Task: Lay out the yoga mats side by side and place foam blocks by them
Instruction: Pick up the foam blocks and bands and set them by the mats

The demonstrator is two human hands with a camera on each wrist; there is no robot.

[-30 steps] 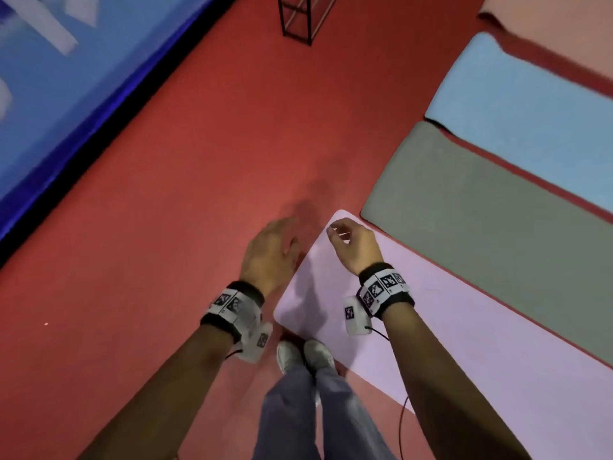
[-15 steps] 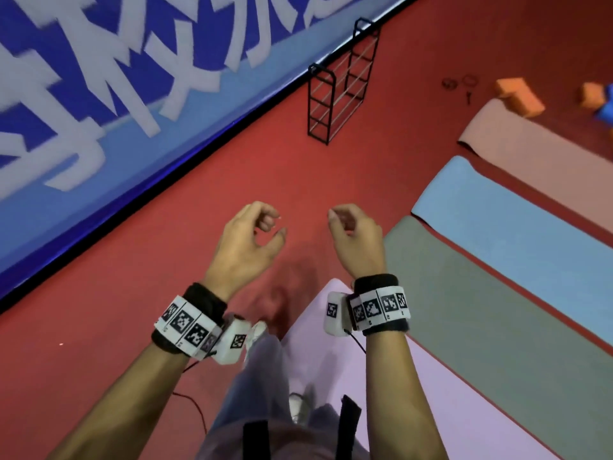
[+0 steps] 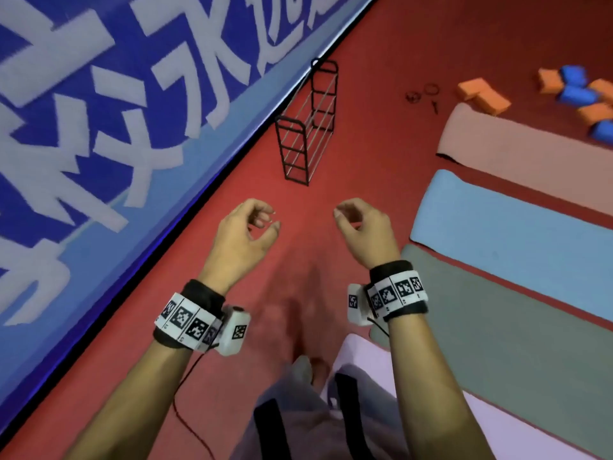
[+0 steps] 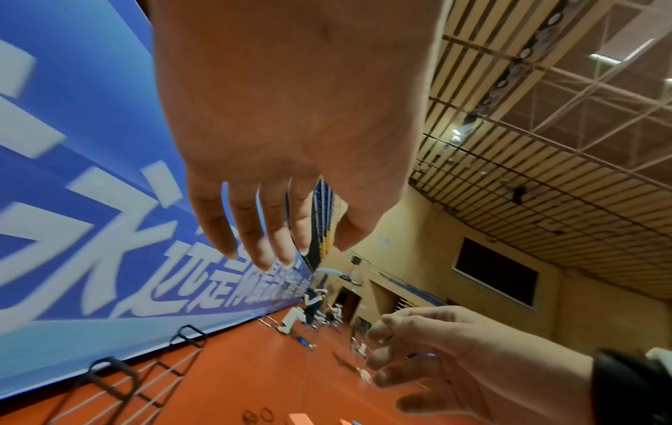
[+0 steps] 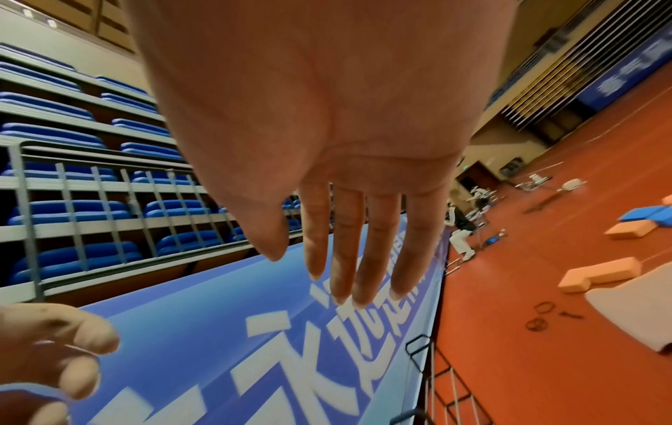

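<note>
Four mats lie side by side on the red floor at the right of the head view: lilac mat [image 3: 365, 363] nearest, then grey mat [image 3: 497, 343], light blue mat [image 3: 514, 234] and pink mat [image 3: 530, 151]. Two orange foam blocks [image 3: 482, 94] sit at the pink mat's far end. A mixed pile of orange and blue blocks [image 3: 583, 94] lies beyond it. My left hand [image 3: 262, 222] and right hand [image 3: 348, 217] hover in the air over bare floor, fingers loosely curled, both holding nothing. The wrist views show the left hand [image 4: 283, 253] and right hand [image 5: 345, 273] empty.
A black wire rack [image 3: 308, 124] stands ahead by the blue banner wall [image 3: 99, 127], which runs along the left. Small rings [image 3: 423, 92] lie on the floor near the orange blocks. My legs and a shoe [image 3: 302, 366] are at the bottom. People sit far off [image 4: 309, 310].
Both hands have risen from the lilac mat's end and now hang over bare floor. The head view has tilted up, bringing the rack, the pink mat and the blocks into sight.
</note>
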